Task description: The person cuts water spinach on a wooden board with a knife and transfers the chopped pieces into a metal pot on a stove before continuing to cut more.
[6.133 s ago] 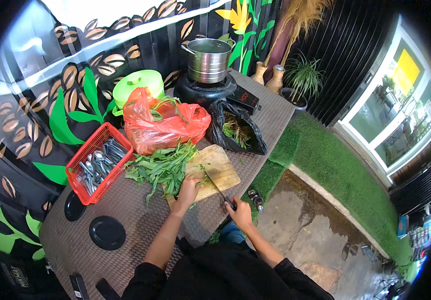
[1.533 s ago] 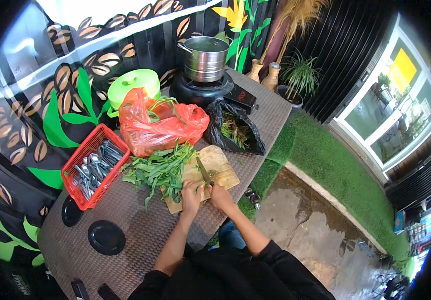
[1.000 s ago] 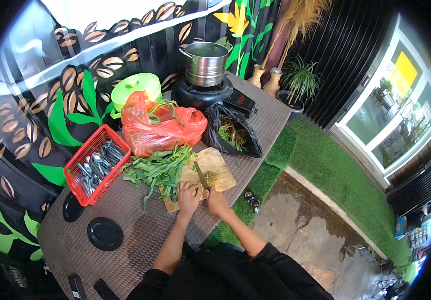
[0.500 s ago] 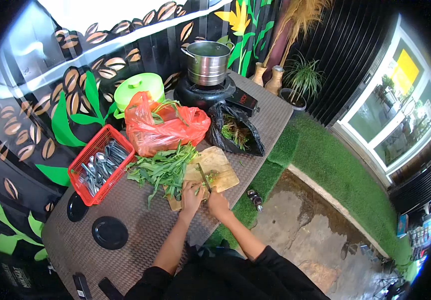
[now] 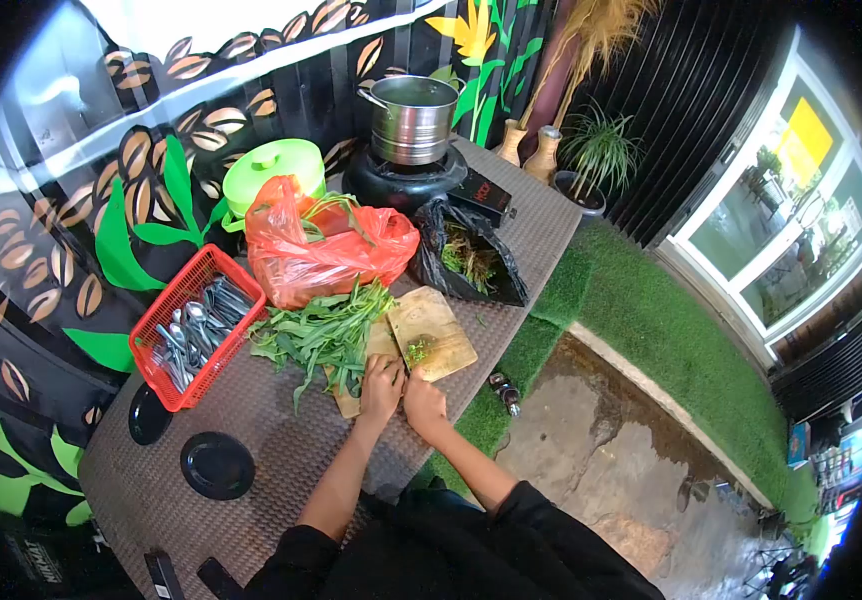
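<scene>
A wooden cutting board (image 5: 439, 328) lies on the table, with small chopped green bits (image 5: 416, 351) on it. My left hand (image 5: 382, 388) is closed at the board's near left edge, beside leafy green stems (image 5: 316, 338); what its fingers press on is too small to tell. Close on its right, my right hand (image 5: 424, 403) is wrapped round the knife handle, which the fingers mostly hide. The knife blade (image 5: 401, 350) points away from me over the board. Behind the greens sits a red plastic bag (image 5: 326, 255) with stems inside.
Around the work stand a red basket of cutlery (image 5: 201, 325), black plates (image 5: 218, 465), a green lidded pot (image 5: 273, 170), a steel pot (image 5: 414, 125) on a black stove (image 5: 401, 185), and an open black bag (image 5: 471, 260) with greens. The table edge (image 5: 551, 270) runs along the right.
My right hand has drawn slightly left and nearer to my left hand, and the knife has shifted with it. The whole view has moved slightly.
</scene>
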The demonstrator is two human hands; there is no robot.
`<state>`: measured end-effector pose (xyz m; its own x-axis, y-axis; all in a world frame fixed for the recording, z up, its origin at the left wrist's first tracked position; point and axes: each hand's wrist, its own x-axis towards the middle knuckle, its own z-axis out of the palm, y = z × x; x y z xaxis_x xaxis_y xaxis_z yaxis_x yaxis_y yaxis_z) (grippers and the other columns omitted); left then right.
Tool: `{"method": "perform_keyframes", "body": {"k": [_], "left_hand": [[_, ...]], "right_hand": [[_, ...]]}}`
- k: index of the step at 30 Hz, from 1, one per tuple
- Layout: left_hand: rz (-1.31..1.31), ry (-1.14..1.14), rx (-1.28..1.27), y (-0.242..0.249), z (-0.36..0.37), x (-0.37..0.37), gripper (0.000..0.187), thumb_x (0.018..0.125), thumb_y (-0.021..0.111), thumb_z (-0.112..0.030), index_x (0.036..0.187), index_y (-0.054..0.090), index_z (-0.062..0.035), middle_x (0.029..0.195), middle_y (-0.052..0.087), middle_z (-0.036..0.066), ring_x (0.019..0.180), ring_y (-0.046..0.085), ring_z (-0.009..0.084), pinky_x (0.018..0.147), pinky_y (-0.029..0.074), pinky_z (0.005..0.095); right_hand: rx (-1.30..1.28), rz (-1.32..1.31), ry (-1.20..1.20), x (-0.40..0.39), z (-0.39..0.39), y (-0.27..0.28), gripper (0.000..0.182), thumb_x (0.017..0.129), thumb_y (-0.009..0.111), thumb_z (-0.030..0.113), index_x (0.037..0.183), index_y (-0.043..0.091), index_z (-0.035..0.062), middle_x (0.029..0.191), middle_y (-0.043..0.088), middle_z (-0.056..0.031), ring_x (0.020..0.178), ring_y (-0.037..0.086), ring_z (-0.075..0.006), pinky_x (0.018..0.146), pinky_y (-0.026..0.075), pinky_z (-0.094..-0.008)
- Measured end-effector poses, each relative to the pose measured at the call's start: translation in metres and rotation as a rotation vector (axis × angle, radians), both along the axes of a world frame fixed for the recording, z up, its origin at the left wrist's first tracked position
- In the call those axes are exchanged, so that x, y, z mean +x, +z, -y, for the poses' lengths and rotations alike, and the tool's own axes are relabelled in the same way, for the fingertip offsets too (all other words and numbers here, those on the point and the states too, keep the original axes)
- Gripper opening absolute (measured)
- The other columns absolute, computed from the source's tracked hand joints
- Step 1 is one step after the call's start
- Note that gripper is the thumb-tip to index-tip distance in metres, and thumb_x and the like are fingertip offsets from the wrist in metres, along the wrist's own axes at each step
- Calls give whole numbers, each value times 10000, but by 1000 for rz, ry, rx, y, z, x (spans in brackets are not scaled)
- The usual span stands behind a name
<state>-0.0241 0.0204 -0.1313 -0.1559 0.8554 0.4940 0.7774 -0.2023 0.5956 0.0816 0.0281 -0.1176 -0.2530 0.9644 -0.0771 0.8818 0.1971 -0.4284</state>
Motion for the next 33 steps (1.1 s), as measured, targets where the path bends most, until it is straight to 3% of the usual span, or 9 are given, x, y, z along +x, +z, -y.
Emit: {"method": "perform_keyframes", "body": {"k": [4,13,19,25,27,33], "left_hand": [[-50,-21,5,3,6,1,224,808,617,-87,987,662,40,964,584,141,958,518,299,852,449,383],[15,-84,5,17,14,1,319,717,547,26,1016,656,53,976,565,165,986,506,312,875,439,387],[-12,-158,1,10,6,-11,311,737,540,59,1019,669,35,907,560,166,922,518,306,812,456,383],[19,-45,-7,2,1,-6,224,756,555,36,941,681,40,806,579,148,838,544,288,771,464,374],[-14,-39,-3,0,2,-7,189,758,559,30,903,678,49,838,597,153,865,551,292,787,468,371],[17,27,49,2,10,3,179,781,574,7,921,673,58,908,604,170,915,544,318,801,460,386]], "right_hand": [[-18,-44,34,4,-12,3,260,930,449,265,988,421,13,726,644,-230,694,661,-385,599,538,-466],[-26,-67,68,15,-17,5,301,952,412,300,980,423,1,748,637,-235,719,648,-408,625,525,-494],[-107,-89,84,26,-18,19,361,959,396,311,1045,433,-37,837,626,-289,804,630,-443,696,508,-512],[-139,-66,62,26,2,26,364,959,390,320,1064,429,-26,846,622,-307,834,621,-462,717,507,-516],[-192,-97,-44,16,13,21,352,957,399,324,1029,443,-18,865,617,-318,857,609,-475,740,501,-522],[-127,-132,65,25,-20,14,374,955,399,340,1011,450,-26,888,623,-298,843,610,-466,740,485,-538]]}}
